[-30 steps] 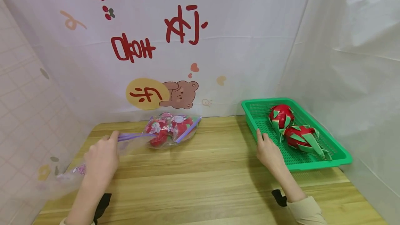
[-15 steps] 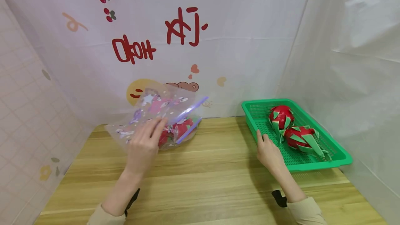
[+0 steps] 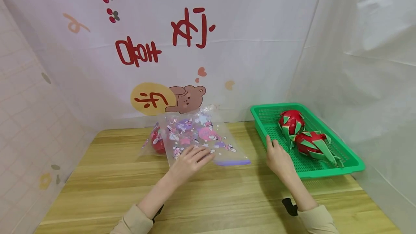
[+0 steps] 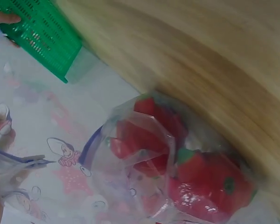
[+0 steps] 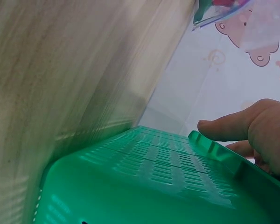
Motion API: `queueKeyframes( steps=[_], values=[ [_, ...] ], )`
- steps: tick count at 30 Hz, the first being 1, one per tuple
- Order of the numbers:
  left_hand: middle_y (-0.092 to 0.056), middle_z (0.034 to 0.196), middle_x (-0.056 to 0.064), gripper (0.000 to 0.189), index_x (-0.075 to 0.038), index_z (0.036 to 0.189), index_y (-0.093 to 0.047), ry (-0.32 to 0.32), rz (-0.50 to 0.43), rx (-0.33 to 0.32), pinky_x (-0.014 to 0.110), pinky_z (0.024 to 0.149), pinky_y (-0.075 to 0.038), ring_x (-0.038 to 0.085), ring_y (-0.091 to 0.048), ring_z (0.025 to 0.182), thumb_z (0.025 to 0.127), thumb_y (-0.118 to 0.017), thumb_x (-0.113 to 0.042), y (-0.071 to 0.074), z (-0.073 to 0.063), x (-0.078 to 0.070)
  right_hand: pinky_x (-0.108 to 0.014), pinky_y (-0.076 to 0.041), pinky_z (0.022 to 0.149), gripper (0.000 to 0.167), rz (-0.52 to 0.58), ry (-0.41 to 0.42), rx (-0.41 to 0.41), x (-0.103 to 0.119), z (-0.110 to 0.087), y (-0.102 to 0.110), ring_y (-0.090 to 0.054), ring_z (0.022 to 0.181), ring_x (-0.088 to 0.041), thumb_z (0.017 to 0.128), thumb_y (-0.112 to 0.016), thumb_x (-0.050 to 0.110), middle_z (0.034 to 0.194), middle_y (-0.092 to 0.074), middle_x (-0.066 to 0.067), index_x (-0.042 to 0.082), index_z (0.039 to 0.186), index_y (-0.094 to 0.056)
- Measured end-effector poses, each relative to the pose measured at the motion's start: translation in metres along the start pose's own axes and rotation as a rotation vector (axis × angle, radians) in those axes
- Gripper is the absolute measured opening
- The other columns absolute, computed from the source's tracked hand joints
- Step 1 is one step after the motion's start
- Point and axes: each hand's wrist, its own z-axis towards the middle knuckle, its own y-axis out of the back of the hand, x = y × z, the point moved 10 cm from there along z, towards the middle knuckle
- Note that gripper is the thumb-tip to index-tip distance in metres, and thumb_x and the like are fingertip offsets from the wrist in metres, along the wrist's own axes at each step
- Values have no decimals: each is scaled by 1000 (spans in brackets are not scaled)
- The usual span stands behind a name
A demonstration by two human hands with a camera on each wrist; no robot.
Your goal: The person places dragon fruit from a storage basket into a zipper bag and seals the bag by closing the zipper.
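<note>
- printed bag (image 3: 203,125), transparent: is spreading over the middle rear of the table (image 3: 195,203); its purple zip edge (image 3: 233,163) is running left to right and facing the person, its opposite end pointing toward the backdrop (image 3: 256,46). owing to tilt, one cannot tell which axis is longer.
- left hand (image 3: 189,159): is grasping the printed bag near the zip, its arm reaching forward and rightward, back of the hand facing up; in the left wrist view, fingers are showing through plastic.
- filled bag (image 3: 156,143): is sitting behind and left of that hand, holding red and green pieces (image 4: 210,189); the printed bag is partly covering it from the head, contact being unclear.
- green basket (image 3: 328,173): is standing at right, its long axis running from the backdrop toward the person and slanting rightward.
- right hand (image 3: 280,159): is clasping the basket's left rim, arm slanting forward and leftward, thumb outside.
- two dragon fruits (image 3: 312,143): are lying inside, the nearer pointing its leafy tip toward the near right corner.
</note>
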Motion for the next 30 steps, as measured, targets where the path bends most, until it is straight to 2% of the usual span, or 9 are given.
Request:
queueKeyframes(
  steps=[5,13,19,22,25,28,30],
  values=[
    [-71,108,0,39,-15,112,-67,-6,-21,44,39,87,-55,17,-66,102,75,-69,-6,-5,-5,-2,-41,-50,50,57,-5,-6,1,-1,1,0,-59,68,-34,80,-60,-5,105,-58,-30,-12,134,-43],
    [-70,109,1,33,-14,112,-66,-3,-72,30,41,88,-55,17,-66,102,80,-60,-7,-8,-10,-2,-41,-49,49,57,-4,-10,7,-1,2,-1,-58,68,-35,80,-59,-5,107,-57,-31,-12,134,-42],
    [-69,111,3,34,-12,113,-66,12,-114,27,41,90,-54,18,-65,104,81,-60,-5,-10,-10,3,-49,-51,56,56,21,-22,-4,-3,4,0,-59,86,-44,79,-61,-3,118,-53,-31,-10,133,-45],
    [-69,112,3,35,-12,113,-66,21,-127,31,40,91,-53,19,-65,105,80,-61,-5,-11,-10,6,-51,-52,62,52,10,-1,-39,0,4,3,-58,92,-44,79,-64,-2,121,-53,-30,-8,129,-51],
    [-70,113,3,34,-11,113,-67,35,-140,25,39,91,-53,19,-65,106,80,-62,-4,-12,-11,10,-53,-52,65,43,-1,78,-133,9,2,11,-58,96,-45,77,-66,-4,117,-57,-28,-5,119,-60],
    [-70,112,3,32,-10,111,-68,48,-147,0,39,91,-54,19,-66,104,81,-61,-3,-11,-11,15,-53,-52,69,41,59,227,-228,29,-4,21,-59,99,-44,73,-70,-3,115,-60,-25,-1,114,-64],
    [-71,110,4,28,-10,111,-68,63,-157,-16,38,91,-53,19,-66,103,85,-58,-3,-9,-11,19,-52,-52,72,48,120,339,-248,46,-9,25,-60,101,-40,71,-74,1,117,-60,-22,3,117,-63]
  ],
)
